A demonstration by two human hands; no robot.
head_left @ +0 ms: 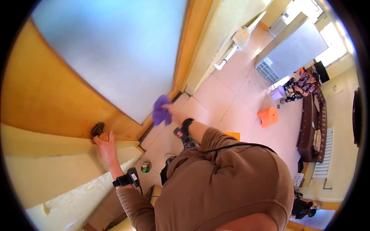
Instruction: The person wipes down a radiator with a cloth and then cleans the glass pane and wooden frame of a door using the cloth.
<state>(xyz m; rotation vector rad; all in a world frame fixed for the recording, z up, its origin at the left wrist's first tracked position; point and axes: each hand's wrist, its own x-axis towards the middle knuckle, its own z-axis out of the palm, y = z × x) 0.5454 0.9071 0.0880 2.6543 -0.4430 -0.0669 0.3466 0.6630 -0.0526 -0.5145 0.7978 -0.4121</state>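
My left hand (105, 145) is at the edge of the wooden door (58, 90), closed on a dark round door knob (97, 129). A purple cloth (160, 111) is bunched in my right hand (174, 111), close to the lower corner of the door's frosted glass panel (115, 50). Both wrists carry black straps, the left one with a small box. The cloth partly hides the right fingers.
On the tiled floor behind are an orange stool (268, 116) and a tall white cabinet-like appliance (291, 48). A seated person (300, 86) is near a purple bucket (277, 93) and a brown sofa (311, 127). A green-topped object (146, 166) stands near my feet.
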